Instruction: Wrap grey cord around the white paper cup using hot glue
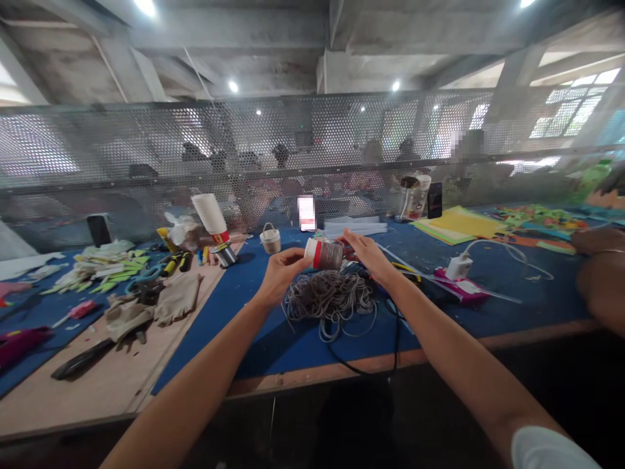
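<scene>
My left hand is closed around the white end of a paper cup lying on its side, with a red band and grey cord wound round its far part. My right hand is at the cup's wound end, fingers curled on it. Both hands hover just above a loose heap of grey cord on the blue table mat. A black cable runs from under the heap over the table's front edge.
A stack of white cups, a small basket, pliers and gloves lie to the left. A white charger, yellow sheets and another person's arm are to the right. A perforated metal screen closes the back.
</scene>
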Motion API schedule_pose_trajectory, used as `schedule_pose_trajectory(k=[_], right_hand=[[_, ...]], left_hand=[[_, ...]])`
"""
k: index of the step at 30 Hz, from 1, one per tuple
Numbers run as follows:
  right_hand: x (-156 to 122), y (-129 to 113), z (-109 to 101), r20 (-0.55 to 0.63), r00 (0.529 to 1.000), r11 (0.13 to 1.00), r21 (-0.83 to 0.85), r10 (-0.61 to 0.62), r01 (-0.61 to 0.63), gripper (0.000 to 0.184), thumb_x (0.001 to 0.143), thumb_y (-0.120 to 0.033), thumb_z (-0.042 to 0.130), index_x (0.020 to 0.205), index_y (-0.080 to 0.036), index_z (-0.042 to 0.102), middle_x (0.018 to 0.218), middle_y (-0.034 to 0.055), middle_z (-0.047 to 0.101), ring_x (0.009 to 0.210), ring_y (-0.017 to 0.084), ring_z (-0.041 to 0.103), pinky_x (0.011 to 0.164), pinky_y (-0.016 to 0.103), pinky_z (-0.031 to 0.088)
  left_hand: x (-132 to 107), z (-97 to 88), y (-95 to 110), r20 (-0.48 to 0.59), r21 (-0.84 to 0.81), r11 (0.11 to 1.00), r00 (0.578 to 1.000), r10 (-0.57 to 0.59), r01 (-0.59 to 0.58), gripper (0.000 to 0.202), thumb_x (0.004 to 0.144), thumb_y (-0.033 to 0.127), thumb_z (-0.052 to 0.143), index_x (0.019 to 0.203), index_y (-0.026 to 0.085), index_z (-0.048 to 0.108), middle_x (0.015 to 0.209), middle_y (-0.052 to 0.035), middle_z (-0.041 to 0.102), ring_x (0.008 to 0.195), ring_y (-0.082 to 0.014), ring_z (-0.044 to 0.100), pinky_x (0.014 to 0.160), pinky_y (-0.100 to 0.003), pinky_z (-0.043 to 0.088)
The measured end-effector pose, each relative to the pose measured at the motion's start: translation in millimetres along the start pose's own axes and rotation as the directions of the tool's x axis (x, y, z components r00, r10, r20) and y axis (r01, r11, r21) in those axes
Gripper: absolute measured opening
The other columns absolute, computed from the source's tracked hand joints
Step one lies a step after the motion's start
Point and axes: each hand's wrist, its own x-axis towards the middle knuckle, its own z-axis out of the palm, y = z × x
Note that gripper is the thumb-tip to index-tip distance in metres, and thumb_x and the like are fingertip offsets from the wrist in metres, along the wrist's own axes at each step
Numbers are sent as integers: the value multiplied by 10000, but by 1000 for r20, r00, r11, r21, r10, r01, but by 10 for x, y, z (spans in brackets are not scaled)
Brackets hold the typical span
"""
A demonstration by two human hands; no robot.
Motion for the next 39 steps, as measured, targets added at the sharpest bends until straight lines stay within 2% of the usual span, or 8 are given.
schedule_pose_trajectory(k=[4, 8, 11, 14, 19, 22, 27, 39], right_hand=[[-50, -13, 27, 123, 992, 1000, -22, 11, -9, 539, 863, -627, 597, 1152, -179, 677, 1099, 96, 721, 936, 225, 687, 742, 321, 560], [-37, 27, 61, 115, 988, 992, -61, -106, 114, 528, 801, -504, 731, 1193, -164, 631, 1169, 112, 700, 1012, 224, 676, 842, 339, 553], [-44, 47, 66, 109, 981, 982, -84, -158, 168, 518, 792, -461, 751, 1197, -169, 613, 1173, 111, 697, 988, 219, 687, 891, 371, 542], [-68, 59, 75, 121, 976, 974, -114, -182, 196, 526, 771, -433, 776, 1201, -185, 603, 1171, 109, 696, 974, 227, 692, 883, 388, 548], [-87, 51, 110, 86, 959, 946, -159, -271, 282, 481, 775, -401, 783, 1193, -221, 627, 1219, 97, 690, 1086, 236, 660, 980, 400, 500], [-85, 21, 119, 14, 940, 925, -172, -340, 338, 342, 830, -397, 731, 1118, -221, 672, 1155, 67, 708, 1083, 211, 652, 991, 373, 480], [-88, -29, 108, -73, 931, 925, -163, -357, 342, 159, 835, -351, 714, 870, -196, 703, 905, 43, 733, 861, 182, 672, 866, 331, 511], [-111, -74, 111, -96, 942, 944, -102, -322, 312, 191, 860, -388, 659, 821, -202, 682, 784, 22, 712, 757, 164, 654, 785, 304, 510]], left_hand=[[6, -10, -5, -21, 3, 1000, 1000, 11, -11, 189, 741, 327, 802, 843, 171, 770, 840, -24, 729, 793, -151, 621, 798, -267, 491], [4, -10, 4, -23, -24, 999, 999, -23, 23, 243, 741, 356, 797, 895, 169, 769, 887, -39, 732, 815, -163, 630, 796, -272, 498], [17, -21, 1, -39, -65, 997, 998, -47, 45, 284, 751, 377, 786, 943, 168, 763, 914, -38, 725, 815, -156, 623, 793, -267, 496], [35, -40, -5, -58, -59, 996, 996, -66, 63, 285, 742, 393, 794, 891, 154, 754, 863, -31, 714, 770, -142, 609, 770, -261, 491], [33, -46, -5, -55, -13, 996, 995, -84, 84, 311, 730, 414, 804, 877, 145, 753, 826, -34, 717, 730, -141, 610, 736, -266, 488], [15, -27, -1, -38, 12, 998, 998, -54, 54, 268, 738, 387, 805, 852, 150, 756, 802, -26, 717, 717, -129, 604, 719, -253, 480], [-15, 12, 14, -4, 65, 996, 998, -60, 60, 243, 733, 357, 813, 852, 153, 755, 820, -37, 730, 719, -133, 616, 720, -266, 492], [-44, 59, 74, 60, 108, 992, 995, -74, 67, 230, 716, 335, 816, 832, 149, 746, 763, -25, 712, 666, -120, 604, 664, -249, 470]])
